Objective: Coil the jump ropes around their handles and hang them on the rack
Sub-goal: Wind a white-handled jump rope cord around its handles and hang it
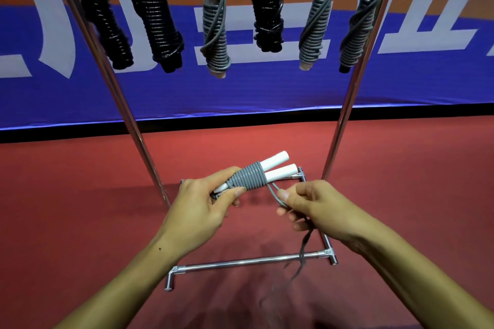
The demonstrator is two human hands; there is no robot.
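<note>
The grey jump rope is partly coiled around its two white handles, gripped by the left hand above the red floor. The right hand pinches its loose end. On the rack behind hang six coiled ropes, three black and three grey.

The rack is shiny chrome-looking metal tubing. The white handles look like smooth matt plastic, and the grey rope like rubbery, slightly glossy cord. The hung black ropes gleam; the red floor looks matt.
</note>
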